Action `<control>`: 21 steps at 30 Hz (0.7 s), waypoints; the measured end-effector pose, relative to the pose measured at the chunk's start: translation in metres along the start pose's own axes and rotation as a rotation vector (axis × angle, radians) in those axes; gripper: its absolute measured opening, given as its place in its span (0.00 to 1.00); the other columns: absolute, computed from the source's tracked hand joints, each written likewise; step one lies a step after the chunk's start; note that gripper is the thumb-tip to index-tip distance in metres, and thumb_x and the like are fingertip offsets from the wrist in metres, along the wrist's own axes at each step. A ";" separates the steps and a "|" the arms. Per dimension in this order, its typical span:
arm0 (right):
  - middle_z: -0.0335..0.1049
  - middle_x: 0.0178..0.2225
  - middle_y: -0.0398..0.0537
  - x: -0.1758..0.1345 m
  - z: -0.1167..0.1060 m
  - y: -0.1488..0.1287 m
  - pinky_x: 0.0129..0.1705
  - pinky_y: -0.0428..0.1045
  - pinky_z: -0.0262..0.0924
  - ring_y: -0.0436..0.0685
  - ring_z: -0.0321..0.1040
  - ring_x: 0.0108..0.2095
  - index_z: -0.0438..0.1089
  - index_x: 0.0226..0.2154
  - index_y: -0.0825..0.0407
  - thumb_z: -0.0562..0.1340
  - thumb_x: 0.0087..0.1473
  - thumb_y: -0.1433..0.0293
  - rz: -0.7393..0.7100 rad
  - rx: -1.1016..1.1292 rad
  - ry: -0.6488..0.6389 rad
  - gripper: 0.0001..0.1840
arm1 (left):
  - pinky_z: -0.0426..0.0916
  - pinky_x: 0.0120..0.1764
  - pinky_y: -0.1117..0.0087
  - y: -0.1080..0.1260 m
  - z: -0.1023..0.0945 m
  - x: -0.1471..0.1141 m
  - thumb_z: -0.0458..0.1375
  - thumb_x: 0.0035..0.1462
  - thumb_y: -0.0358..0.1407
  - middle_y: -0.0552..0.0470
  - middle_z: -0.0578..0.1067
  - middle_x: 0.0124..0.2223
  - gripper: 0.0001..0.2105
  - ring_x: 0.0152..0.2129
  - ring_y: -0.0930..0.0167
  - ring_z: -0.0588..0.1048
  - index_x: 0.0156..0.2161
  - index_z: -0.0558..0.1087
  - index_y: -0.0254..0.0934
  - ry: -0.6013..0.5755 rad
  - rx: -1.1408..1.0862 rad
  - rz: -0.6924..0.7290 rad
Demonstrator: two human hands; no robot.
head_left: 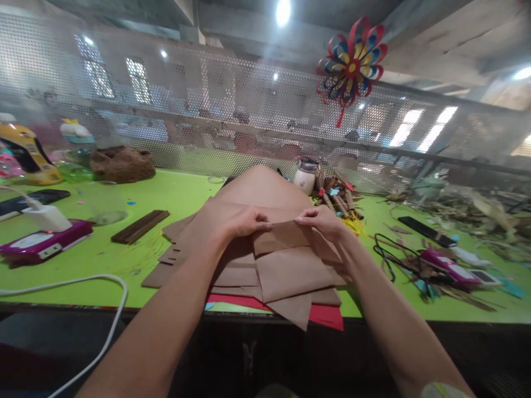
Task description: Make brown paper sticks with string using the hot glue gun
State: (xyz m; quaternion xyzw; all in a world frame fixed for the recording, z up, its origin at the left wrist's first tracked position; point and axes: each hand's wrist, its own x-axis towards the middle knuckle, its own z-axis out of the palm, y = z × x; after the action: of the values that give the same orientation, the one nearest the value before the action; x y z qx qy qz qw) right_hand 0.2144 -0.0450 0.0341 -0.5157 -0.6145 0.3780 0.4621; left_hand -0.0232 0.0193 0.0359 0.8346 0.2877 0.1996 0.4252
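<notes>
A brown paper sheet with a folded strip along its upper edge lies in front of me on a pile of brown paper. My left hand pinches the left end of that folded edge between thumb and fingers. At the right end, my right hand grips the same edge in a pinch. Behind both hands a larger brown sheet rises to a rounded point. Red paper sticks out beneath the pile at the table's front edge.
On the green table, dark brown strips and a purple power strip lie left. A jar, rolled brown bundles, a black phone and cables are right. A perforated metal screen stands behind.
</notes>
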 end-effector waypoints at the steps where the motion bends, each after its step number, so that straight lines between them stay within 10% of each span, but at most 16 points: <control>1: 0.67 0.17 0.41 0.000 -0.001 0.000 0.26 0.46 0.50 0.47 0.57 0.21 0.74 0.18 0.56 0.71 0.31 0.61 0.007 -0.007 0.028 0.14 | 0.54 0.22 0.75 0.000 -0.002 -0.001 0.61 0.45 0.46 0.58 0.63 0.19 0.16 0.17 0.78 0.60 0.22 0.68 0.33 -0.002 -0.006 -0.028; 11: 0.64 0.14 0.42 0.003 -0.020 0.014 0.22 0.46 0.50 0.48 0.58 0.18 0.70 0.15 0.55 0.73 0.25 0.56 0.037 0.088 0.193 0.20 | 0.62 0.21 0.74 -0.020 -0.011 -0.002 0.59 0.50 0.43 0.53 0.70 0.18 0.14 0.16 0.74 0.70 0.25 0.64 0.34 -0.024 -0.131 -0.116; 18: 0.66 0.18 0.42 0.004 -0.021 0.008 0.25 0.47 0.54 0.49 0.59 0.20 0.70 0.19 0.54 0.70 0.30 0.52 -0.149 0.070 0.394 0.22 | 0.63 0.21 0.77 -0.020 -0.003 -0.004 0.59 0.52 0.41 0.55 0.71 0.24 0.10 0.17 0.77 0.69 0.32 0.66 0.37 0.401 -0.593 -0.027; 21: 0.67 0.21 0.43 0.002 -0.010 -0.008 0.29 0.48 0.56 0.51 0.60 0.24 0.71 0.22 0.54 0.67 0.38 0.53 -0.285 0.038 0.538 0.20 | 0.62 0.22 0.78 -0.006 -0.004 -0.003 0.59 0.51 0.46 0.52 0.72 0.31 0.14 0.22 0.78 0.70 0.34 0.69 0.37 0.396 -0.736 0.015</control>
State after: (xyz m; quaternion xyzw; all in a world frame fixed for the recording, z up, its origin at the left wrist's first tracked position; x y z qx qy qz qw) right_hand 0.2212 -0.0446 0.0446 -0.4973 -0.5290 0.1707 0.6661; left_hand -0.0296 0.0226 0.0324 0.5744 0.2672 0.4490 0.6300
